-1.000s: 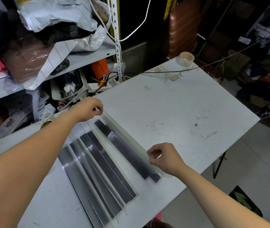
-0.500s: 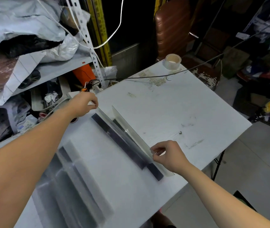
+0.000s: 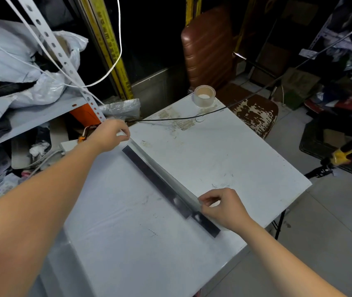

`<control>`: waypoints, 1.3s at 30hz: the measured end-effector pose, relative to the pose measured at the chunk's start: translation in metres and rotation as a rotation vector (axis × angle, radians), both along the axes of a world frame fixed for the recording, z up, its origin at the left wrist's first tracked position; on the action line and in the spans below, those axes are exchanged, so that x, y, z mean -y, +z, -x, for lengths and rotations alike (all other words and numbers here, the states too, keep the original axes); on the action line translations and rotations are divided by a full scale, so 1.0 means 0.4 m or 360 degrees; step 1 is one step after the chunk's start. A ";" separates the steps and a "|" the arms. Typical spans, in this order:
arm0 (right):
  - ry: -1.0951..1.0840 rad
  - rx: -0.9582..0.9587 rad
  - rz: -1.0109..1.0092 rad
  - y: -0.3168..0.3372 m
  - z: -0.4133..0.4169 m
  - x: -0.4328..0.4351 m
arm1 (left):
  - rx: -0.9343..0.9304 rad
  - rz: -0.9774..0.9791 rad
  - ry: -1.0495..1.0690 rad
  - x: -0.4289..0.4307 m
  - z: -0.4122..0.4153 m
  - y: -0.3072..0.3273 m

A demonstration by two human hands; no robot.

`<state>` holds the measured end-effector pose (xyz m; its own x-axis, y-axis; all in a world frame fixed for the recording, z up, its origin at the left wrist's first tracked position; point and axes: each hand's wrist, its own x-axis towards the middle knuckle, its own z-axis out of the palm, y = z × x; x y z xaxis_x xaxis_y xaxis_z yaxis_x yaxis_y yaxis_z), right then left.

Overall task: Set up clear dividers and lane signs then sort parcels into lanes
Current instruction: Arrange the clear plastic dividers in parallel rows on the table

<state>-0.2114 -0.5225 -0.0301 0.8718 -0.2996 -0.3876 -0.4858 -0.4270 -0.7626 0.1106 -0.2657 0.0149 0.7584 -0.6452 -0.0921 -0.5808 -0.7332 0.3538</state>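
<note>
While both arms are outstretched, the clear divider (image 3: 152,168) is pinched at its far end by the left hand (image 3: 109,136), nearer by the right hand (image 3: 224,207).

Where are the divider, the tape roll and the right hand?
divider (image 3: 156,177): head view, middle of its dark base strip.
tape roll (image 3: 204,99): head view, outer wall.
right hand (image 3: 226,209): head view, back of hand.
</note>
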 end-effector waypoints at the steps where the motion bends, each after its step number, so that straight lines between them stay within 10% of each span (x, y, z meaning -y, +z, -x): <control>1: -0.0021 0.0006 -0.0014 0.000 0.001 0.009 | 0.0006 -0.0002 0.0002 0.021 -0.009 -0.001; 39: -0.0529 0.0149 -0.0043 -0.024 0.020 0.130 | -0.0108 0.0112 -0.0280 0.379 -0.175 -0.093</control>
<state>-0.2193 -0.5746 -0.0398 0.7605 -0.5638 -0.3222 -0.5222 -0.2360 -0.8195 0.1804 -0.4173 -0.0221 0.6270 -0.7739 -0.0891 -0.6710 -0.5946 0.4429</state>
